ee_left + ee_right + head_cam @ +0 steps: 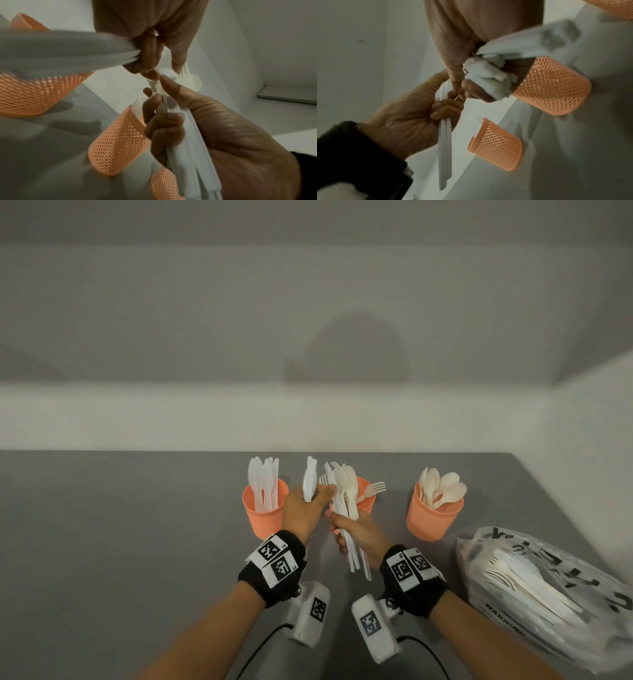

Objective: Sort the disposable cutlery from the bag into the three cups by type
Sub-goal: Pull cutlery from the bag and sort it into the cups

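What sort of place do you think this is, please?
Probably a plain indoor recording setup: a bare grey table against a blank white wall, with only three orange mesh cups and a plastic bag.

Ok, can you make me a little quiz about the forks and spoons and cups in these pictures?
1. True or false: the left hand holds a spoon.
2. Which cup holds the spoons? A) left cup B) middle cup C) right cup
3. Fill in: the right hand grips a mixed ____ of cutlery.

Key:
1. False, it holds a knife.
2. C
3. bunch

More cutlery waits in the bag.
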